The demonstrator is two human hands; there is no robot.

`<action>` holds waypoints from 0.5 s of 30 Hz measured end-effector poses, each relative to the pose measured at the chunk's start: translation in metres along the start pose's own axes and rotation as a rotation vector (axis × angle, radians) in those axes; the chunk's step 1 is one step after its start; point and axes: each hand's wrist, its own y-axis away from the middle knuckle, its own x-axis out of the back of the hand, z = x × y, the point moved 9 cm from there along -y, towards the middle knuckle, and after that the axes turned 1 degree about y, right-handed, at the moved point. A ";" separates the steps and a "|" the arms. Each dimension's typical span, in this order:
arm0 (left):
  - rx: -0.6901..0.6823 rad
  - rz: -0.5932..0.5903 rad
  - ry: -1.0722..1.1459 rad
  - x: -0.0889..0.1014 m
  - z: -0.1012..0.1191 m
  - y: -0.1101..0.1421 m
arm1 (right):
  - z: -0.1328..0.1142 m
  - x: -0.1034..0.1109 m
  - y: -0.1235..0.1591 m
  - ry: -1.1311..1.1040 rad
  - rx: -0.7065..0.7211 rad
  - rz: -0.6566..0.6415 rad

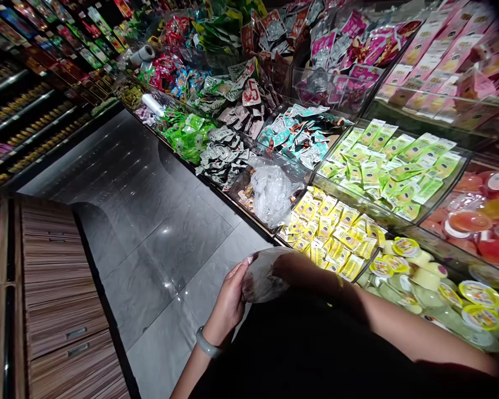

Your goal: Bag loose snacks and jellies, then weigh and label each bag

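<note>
A thin clear plastic bag (260,285) is held low in front of me, over the floor beside the display bins. My left hand (232,296), with a grey bangle at its wrist, is closed on the bag's left edge, thumb and fingers pinching the film. My right hand (289,271) reaches in from the right, at or inside the bag; the film and shadow hide its fingers, so I cannot tell their pose. Closest to the right arm are small yellow packets (335,230) in a bin. Crumpled clear plastic bags (270,191) lie just beyond.
Bins of wrapped snacks run along the right, with green packets (393,160), teal packets (301,133) and jelly cups (432,288). A white roll (153,104) lies farther off. Grey floor tiles (162,238) separate the bins from wooden drawers (62,288) at left.
</note>
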 end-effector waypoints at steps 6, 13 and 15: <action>-0.015 -0.023 -0.012 0.004 0.000 0.004 | 0.043 0.086 -0.002 0.661 -0.374 0.204; 0.003 -0.011 -0.003 0.013 -0.008 0.011 | 0.094 0.089 -0.048 0.971 -0.477 0.076; 0.000 0.015 -0.007 0.015 -0.007 0.013 | 0.098 0.082 -0.054 1.020 -0.468 0.038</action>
